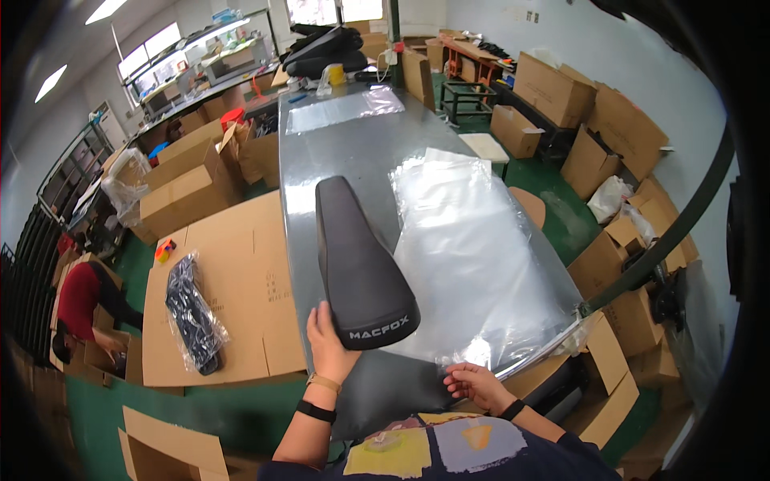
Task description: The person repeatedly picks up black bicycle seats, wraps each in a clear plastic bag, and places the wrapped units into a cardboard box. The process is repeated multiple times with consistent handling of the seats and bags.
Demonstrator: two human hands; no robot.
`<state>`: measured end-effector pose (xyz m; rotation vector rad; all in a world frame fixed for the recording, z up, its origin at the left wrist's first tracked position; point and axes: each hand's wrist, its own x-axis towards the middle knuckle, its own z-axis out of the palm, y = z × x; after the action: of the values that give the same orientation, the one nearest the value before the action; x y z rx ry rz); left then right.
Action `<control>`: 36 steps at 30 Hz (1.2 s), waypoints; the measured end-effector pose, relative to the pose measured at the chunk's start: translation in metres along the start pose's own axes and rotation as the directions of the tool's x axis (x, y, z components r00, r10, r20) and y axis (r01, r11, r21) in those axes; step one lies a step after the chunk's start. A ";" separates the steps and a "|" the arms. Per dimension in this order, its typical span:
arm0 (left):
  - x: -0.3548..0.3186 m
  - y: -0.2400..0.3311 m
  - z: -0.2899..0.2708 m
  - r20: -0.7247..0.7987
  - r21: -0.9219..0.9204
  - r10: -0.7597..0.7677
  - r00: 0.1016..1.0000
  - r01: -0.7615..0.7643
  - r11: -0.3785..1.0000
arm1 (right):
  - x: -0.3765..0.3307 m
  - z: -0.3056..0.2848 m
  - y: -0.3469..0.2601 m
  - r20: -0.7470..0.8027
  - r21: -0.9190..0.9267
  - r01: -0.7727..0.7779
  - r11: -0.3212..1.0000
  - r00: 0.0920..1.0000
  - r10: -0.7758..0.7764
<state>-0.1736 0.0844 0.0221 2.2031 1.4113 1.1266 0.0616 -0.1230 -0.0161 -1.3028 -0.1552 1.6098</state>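
Note:
A long black padded bike seat (361, 264) lies on the grey metal table, its narrow end pointing away and its wide end toward me. White lettering runs across the wide end. My left hand (333, 353) grips that end at its left corner, fingers along the side; the thumb is hidden. To the right of the seat, a stack of transparent plastic bags (473, 248) is spread over the table. By the stack's near edge, my right hand (479, 386) has its fingers curled together; whether they pinch a bag's edge I cannot make out.
On a large cardboard box (257, 321) at left lies a black seat wrapped in plastic (192, 317), near an orange tape roll (165, 251). Black seats (322, 52) are piled at the table's far end. A green pole (674, 232) rises at right. A person in red (84, 301) bends over boxes.

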 end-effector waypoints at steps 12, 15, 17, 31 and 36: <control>0.054 -0.022 -0.032 -0.052 -0.185 0.360 0.931 -0.364 0.913 | -0.015 0.013 -0.009 -0.026 -0.090 0.051 0.995 0.998 -0.053; 0.080 -0.039 -0.059 -0.103 -0.444 0.096 0.990 -0.132 0.886 | -0.023 0.015 -0.025 -0.057 -0.144 0.155 0.977 0.985 -0.165; 0.093 -0.054 -0.085 -0.114 -0.585 -0.215 0.970 0.109 0.803 | -0.030 0.016 -0.041 -0.075 -0.084 0.212 0.974 0.973 -0.218; 0.022 -0.062 -0.101 0.442 -0.884 -0.240 0.864 0.375 -0.278 | -0.128 0.106 -0.247 0.433 -0.889 0.402 -0.222 0.575 -0.694; -0.008 0.005 -0.023 0.834 -0.488 0.074 0.548 0.792 -0.367 | -0.108 0.040 -0.198 0.169 -0.928 0.197 0.316 0.979 -0.113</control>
<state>-0.1887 0.0713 0.0367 0.3918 0.3903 0.5537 0.1397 -0.0911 0.1971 -2.0002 -1.4494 1.3563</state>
